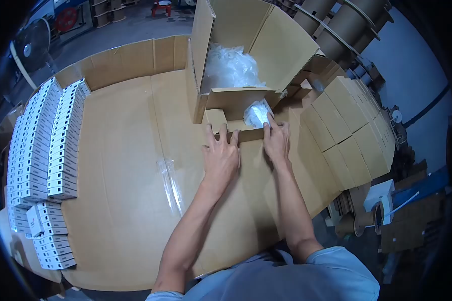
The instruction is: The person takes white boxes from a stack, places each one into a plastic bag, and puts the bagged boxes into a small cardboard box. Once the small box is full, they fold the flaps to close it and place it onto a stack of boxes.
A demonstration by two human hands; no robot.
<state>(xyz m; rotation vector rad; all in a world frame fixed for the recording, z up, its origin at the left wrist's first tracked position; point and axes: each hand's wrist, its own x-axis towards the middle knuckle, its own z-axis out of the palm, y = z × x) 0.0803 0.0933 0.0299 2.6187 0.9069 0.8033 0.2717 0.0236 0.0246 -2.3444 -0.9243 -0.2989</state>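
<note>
A small open cardboard box (251,136) lies in front of me, its flap raised at the back. The fingers of my left hand (221,156) are spread and bent over its front edge at the left, gripping that edge; my left thumb is mostly hidden. Inside the box, towards the right, is a white item in a clear plastic bag (256,113). My right hand (277,144) has its thumb and fingers closed on the near right side of this bagged item. What the bag contains cannot be made out.
A tall open carton (286,45) full of clear plastic bags (231,65) stands just behind. Rows of small white boxes (63,170) line the left of the cardboard-covered table (120,150). Plain brown boxes (344,135) are stacked at the right, with large reels (336,37) beyond.
</note>
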